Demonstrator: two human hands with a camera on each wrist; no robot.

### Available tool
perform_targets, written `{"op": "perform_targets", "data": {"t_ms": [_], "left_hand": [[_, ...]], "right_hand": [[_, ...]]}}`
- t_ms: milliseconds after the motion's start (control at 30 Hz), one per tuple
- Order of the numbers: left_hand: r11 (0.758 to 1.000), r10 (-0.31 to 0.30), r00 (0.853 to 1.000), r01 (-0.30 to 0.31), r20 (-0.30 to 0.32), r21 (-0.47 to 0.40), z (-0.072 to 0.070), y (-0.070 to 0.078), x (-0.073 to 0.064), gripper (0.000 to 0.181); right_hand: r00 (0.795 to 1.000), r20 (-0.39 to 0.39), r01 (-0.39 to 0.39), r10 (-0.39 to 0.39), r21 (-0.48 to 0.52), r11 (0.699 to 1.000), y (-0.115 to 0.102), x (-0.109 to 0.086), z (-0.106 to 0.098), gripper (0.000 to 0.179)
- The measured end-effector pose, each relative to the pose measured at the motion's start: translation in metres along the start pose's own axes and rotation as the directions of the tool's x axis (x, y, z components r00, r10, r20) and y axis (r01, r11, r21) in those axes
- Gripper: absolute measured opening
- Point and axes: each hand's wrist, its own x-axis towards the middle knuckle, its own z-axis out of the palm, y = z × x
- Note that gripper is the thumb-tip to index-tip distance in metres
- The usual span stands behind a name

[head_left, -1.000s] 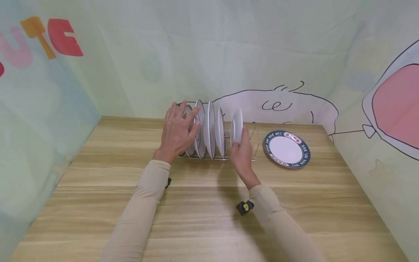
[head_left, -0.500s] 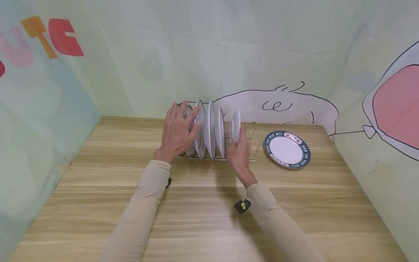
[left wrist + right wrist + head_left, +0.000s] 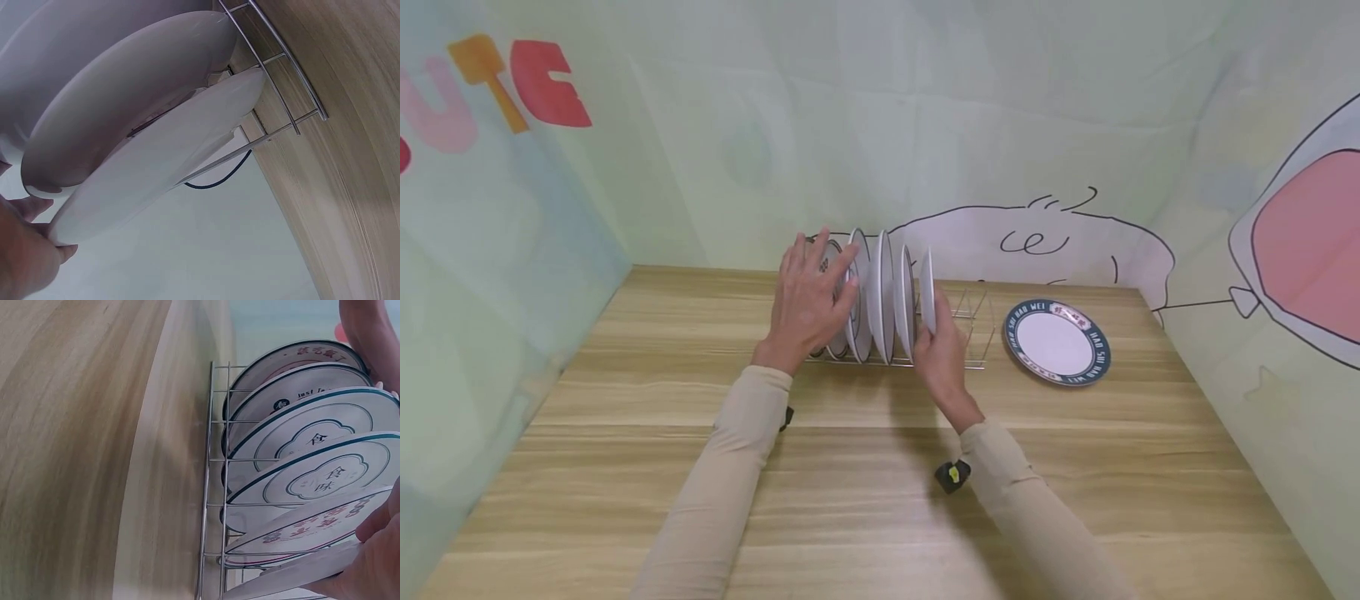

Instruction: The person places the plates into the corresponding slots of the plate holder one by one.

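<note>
Five plates (image 3: 882,300) stand on edge in the wire rack (image 3: 973,367), and a sixth plate (image 3: 928,287) is at the right end of their row. The right hand (image 3: 942,354) has it pinched by the near rim, thumb on the side facing its neighbour. The left hand (image 3: 808,304) is clamped on nothing, fingers spread against the leftmost plates (a steadying touch, by the look of it).

Seating the sixth plate seems the step in hand; whether its lower rim is down between the wires, I cannot tell. Best to line it up parallel with its neighbour, feel the rim settle into a slot, and only then loosen the pinch. That thumb sits in a narrow gap, so drawing it straight back should avoid nudging the row. Smooth faces may slip, so let go gently. The blue-rimmed plate (image 3: 1056,342) lies flat on the table (image 3: 850,492), right of the rack, worth an elbow's caution.
</note>
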Motion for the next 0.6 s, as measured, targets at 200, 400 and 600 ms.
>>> {"op": "perform_targets", "data": {"t_ms": [200, 400, 600], "left_hand": [[1.0, 0.0, 1.0, 0.0, 0.0, 0.003, 0.0, 0.0, 0.0, 0.05], [1.0, -0.004, 1.0, 0.004, 0.014, 0.009, 0.0, 0.001, 0.001, 0.051], [1.0, -0.003, 1.0, 0.003, 0.013, 0.016, 0.0, 0.0, 0.0, 0.051]], "right_hand": [[1.0, -0.01, 0.027, -0.027, -0.004, 1.0, 0.0, 0.0, 0.0, 0.064], [0.999, 0.033, 0.033, -0.034, 0.03, 0.999, 0.002, -0.001, -0.004, 0.062], [0.993, 0.105, 0.034, -0.047, 0.12, 0.992, 0.004, -0.005, -0.012, 0.061]]}}
